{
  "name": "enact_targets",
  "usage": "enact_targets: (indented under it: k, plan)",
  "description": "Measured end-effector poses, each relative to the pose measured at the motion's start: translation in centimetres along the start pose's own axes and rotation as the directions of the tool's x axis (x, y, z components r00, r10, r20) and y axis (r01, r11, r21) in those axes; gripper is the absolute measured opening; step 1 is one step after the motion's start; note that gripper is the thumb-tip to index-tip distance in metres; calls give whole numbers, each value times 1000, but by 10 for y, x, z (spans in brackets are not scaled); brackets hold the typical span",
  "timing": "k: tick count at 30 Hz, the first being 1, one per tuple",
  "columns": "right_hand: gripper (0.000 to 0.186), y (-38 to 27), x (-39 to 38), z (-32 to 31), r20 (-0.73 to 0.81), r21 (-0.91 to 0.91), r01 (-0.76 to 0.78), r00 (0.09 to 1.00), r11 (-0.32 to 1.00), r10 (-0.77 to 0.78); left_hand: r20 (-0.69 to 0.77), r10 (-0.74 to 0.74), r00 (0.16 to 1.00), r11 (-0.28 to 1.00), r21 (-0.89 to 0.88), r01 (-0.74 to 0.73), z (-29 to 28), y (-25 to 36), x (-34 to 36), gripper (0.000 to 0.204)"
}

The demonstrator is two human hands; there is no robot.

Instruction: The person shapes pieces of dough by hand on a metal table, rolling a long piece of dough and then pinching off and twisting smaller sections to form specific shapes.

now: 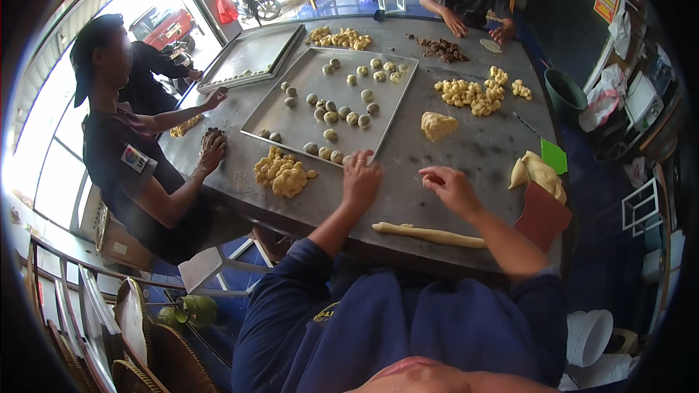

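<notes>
My left hand (362, 180) is at the near right corner of a large metal tray (273, 120), its fingers curled down over the rim beside several round dough balls (324, 153). What lies under those fingertips is hidden. Above the tabletop to the right, my right hand (453, 189) has thumb and forefinger apart, with nothing seen between them. A long dough rope (429, 234) lies below it along the near edge. Beyond it sits a lump of yellow dough (439, 126). More grey-green and pale balls are scattered over the tray.
Small dough pieces (282, 175) are heaped left of my left hand, others (473, 94) at the far right. A red scraper (542, 216), a dough mass (542, 175) and a green scraper (553, 156) lie right. Co-workers stand left and far; one's hand (212, 147) covers dark filling. Another tray (251, 58) stands behind.
</notes>
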State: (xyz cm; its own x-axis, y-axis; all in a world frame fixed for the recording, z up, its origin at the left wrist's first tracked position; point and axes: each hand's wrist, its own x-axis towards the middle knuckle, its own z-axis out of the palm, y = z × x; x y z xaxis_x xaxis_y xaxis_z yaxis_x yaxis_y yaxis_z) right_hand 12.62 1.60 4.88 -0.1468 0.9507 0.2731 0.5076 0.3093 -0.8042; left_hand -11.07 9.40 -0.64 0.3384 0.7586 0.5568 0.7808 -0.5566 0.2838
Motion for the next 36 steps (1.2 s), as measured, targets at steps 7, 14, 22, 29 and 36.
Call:
enact_targets:
  k: [7,14,22,29,36]
  plan:
    - [42,-31,-53,8,-280,-175,152,939,973,-198,639,178,749,-28,-757,653,-25,92,-17,33]
    - [48,-28,-82,14,-376,-233,113,906,966,-196,551,16,834,43,-834,550,-12,113,-35,31]
    - [48,-28,-87,12,-328,-284,131,917,950,-225,499,-121,858,423,-756,499,-27,118,-33,22]
    - [27,-19,-82,7,-260,-316,138,939,939,-226,568,-17,823,513,-701,495,-42,122,-20,36]
    - [15,-16,-77,-5,-324,352,-176,899,919,296,643,142,752,65,-764,642,-41,117,-18,39]
